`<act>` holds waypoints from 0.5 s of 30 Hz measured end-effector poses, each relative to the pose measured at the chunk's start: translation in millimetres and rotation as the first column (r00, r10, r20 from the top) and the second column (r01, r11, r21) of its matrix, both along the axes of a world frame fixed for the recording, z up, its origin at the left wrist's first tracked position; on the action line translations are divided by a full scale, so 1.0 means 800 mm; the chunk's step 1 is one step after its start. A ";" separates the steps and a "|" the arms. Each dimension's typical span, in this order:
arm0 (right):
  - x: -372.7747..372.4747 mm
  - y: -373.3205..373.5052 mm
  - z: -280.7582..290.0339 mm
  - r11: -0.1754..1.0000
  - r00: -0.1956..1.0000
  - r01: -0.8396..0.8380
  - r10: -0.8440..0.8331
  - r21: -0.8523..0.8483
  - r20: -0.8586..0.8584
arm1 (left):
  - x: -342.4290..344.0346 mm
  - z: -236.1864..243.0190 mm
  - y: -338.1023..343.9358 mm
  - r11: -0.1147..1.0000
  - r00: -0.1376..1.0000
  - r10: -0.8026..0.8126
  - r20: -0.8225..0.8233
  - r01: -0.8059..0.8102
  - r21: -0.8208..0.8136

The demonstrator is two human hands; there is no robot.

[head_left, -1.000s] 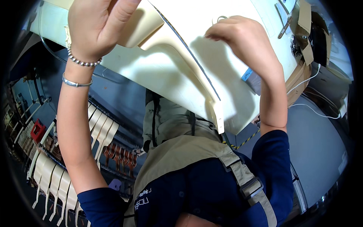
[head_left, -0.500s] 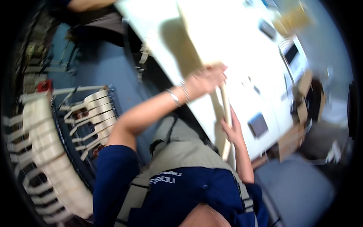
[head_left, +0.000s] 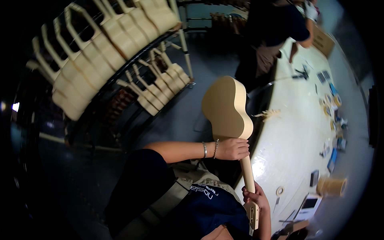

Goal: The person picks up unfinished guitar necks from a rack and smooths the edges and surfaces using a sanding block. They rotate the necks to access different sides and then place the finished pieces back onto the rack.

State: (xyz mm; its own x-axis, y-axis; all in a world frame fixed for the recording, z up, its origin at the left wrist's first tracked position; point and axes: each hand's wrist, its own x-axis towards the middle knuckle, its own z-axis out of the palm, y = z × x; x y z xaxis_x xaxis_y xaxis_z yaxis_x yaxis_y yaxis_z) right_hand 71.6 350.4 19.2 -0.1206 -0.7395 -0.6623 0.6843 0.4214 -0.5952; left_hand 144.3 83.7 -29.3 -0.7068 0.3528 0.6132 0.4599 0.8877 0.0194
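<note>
An unpainted, pale wooden ukulele (head_left: 225,106) is held up between my two hands, its rounded body pointing away from me and its neck running back toward my chest. My left hand (head_left: 234,149), with two bracelets at the wrist, is closed round the neck close to the body. Farther down, my right hand (head_left: 257,196) grips the neck beside the headstock (head_left: 253,216), which shows small holes. The body is turned on its side beside the table edge, over the dark floor; its face away from me is hidden.
At the left, a two-level rack (head_left: 128,64) holds rows of similar pale instruments. A white worktable (head_left: 296,132) runs along my right, with tape rolls (head_left: 280,191), a yellowish roll (head_left: 332,186) and small blocks. Another person (head_left: 276,28) stands at its far end.
My view has swung left toward the racks. The ukulele has moved from over the table to beside its edge; my left hand is now round the neck near the body.
</note>
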 end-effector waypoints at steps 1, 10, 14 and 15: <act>-0.001 -0.020 -0.001 0.997 0.996 -0.077 0.077 -0.011 0.032 | 0.024 0.000 -0.013 0.997 0.995 0.068 0.078 -0.069 0.017; 0.053 -0.161 -0.010 0.917 0.916 -0.397 0.394 -0.045 -0.070 | 0.153 0.003 -0.108 0.946 0.918 0.296 0.265 -0.319 0.048; 0.082 -0.166 -0.016 0.935 0.949 -0.310 0.316 -0.173 0.010 | 0.164 0.024 -0.119 0.948 0.936 0.291 0.197 -0.310 0.075; 0.088 -0.159 -0.023 0.949 0.960 -0.274 0.278 -0.156 0.009 | 0.159 0.021 -0.118 0.954 0.942 0.285 0.178 -0.296 0.037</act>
